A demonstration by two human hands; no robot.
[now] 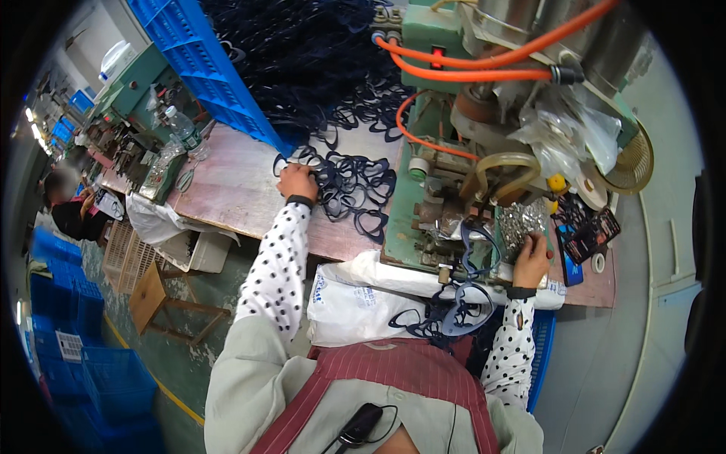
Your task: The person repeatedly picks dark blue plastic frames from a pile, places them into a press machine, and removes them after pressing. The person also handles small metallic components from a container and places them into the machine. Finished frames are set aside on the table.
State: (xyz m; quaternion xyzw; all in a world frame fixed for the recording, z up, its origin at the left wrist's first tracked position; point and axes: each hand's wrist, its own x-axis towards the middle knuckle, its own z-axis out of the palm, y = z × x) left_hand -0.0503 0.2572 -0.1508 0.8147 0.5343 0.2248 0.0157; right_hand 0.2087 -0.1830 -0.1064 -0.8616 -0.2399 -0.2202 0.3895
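Dark blue spectacle frames (354,181) with heart-shaped openings lie in a loose heap on the worn pinkish tabletop. My left hand (297,184) is at the heap's left edge, its fingers bent and closed on a frame there. At the right, my right hand (532,261) is beside a tray of small shiny metal parts (522,227). Its thumb and fingers are drawn together; what they hold is too small to make out. Between my hands, a blue spectacle frame (467,309) hangs at the front of the green machine (408,242), over more dark frames.
A blue crate (204,68) stands tilted beside a large dark heap of frames (295,60). Orange air hoses (484,74) cross the machine. A plastic bottle (187,132) stands at left. Phones (594,236) lie far right. Another person (72,204) sits far left near stacked blue crates (113,382).
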